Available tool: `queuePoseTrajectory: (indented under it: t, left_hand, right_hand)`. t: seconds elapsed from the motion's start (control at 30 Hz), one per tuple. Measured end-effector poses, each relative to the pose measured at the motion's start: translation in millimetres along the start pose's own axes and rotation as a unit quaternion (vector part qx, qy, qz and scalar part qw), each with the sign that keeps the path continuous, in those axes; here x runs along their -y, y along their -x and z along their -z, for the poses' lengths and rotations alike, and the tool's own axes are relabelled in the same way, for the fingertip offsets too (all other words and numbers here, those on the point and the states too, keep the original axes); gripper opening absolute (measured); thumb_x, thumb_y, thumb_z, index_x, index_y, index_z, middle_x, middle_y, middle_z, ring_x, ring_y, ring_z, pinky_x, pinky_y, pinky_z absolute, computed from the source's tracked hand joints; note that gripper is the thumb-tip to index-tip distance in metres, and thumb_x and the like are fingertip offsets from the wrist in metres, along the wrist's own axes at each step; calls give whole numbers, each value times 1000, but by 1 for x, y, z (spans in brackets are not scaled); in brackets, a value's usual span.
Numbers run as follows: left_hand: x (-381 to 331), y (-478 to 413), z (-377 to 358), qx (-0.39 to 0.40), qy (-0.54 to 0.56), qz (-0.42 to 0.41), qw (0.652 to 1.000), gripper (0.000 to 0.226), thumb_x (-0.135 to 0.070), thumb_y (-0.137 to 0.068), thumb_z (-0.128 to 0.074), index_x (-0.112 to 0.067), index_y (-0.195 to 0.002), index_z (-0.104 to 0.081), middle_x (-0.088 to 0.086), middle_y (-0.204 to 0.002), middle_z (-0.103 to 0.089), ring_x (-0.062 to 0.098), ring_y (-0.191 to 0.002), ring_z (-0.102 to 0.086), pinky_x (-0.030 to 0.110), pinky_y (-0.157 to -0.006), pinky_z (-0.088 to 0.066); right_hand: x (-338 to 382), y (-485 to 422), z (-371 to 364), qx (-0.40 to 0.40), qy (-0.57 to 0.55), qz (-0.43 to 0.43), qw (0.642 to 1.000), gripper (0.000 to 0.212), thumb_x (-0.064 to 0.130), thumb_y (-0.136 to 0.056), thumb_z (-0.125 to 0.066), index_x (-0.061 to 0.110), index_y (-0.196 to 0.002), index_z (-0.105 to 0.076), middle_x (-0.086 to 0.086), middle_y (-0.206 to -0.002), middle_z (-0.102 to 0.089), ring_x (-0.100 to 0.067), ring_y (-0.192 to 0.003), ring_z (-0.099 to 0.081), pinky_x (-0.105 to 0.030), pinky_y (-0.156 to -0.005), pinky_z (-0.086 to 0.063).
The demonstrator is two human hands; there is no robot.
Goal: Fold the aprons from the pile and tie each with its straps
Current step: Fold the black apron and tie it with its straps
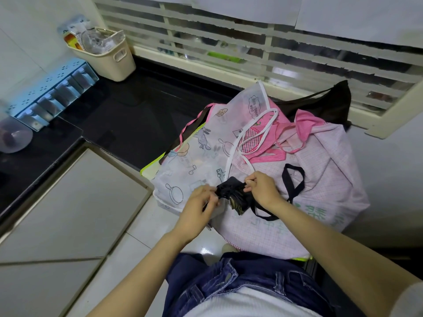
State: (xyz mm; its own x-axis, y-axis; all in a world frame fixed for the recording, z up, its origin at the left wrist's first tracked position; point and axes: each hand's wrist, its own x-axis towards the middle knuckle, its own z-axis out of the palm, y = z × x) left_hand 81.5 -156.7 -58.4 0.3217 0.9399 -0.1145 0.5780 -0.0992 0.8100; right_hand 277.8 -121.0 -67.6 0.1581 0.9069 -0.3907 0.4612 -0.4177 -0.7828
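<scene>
a black counter (128,115) runs along the wall and turns the corner on the left, with pale tiles (68,213) below it. behind it is a window (251,49) with white slats, sheets of paper hanging over its top.

on the counter i count one cream basket (119,62) stuffed with plastic packets, one blue rack (52,97) with four small drawers, and one clear cup (13,136) lying at the far left.

the pile of aprons (320,161) sits to the right, on something with a lime-green edge (151,165). i can tell three apart: a see-through white one with cartoon prints (201,152), a pale pink checked one, and a dark one (332,104) at the back against the window. whether the bright pink cloth (270,133) is its own apron i cannot tell.

one folded black apron (231,193) is held just above the front of the pile. the left hand (201,202) pinches its left end with curled fingers. the right hand (263,188) pinches a black strap (293,179) at its right side, and the strap loops loose over the pink check.
</scene>
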Motion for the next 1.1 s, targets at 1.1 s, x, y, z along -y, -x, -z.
queuePoseTrajectory:
  t: [1.1]
  left_hand:
    - [-3,-40,-32,33,135,98,985,18,-11,-96,-49,-20,-81,-50,-8,-61,-43,1,-54,-35,14,-55,-30]
  right_hand:
    - [28,3,4,85,6,148,985,25,6,-95,-48,27,-81,-54,10,-72,-63,-8,-77,-62,-29,-80,-53]
